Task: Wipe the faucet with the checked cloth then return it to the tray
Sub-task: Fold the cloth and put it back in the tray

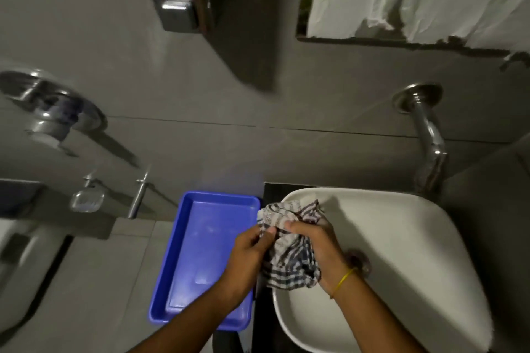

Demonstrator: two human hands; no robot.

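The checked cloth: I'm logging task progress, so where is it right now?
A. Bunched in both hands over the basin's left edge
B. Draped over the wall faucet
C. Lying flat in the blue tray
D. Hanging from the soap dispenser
A: the checked cloth is gripped by the left hand and the right hand above the basin rim; the blue tray holds nothing.

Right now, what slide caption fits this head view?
Both hands, left hand and right hand, bunch the checked cloth between blue tray and white sink.
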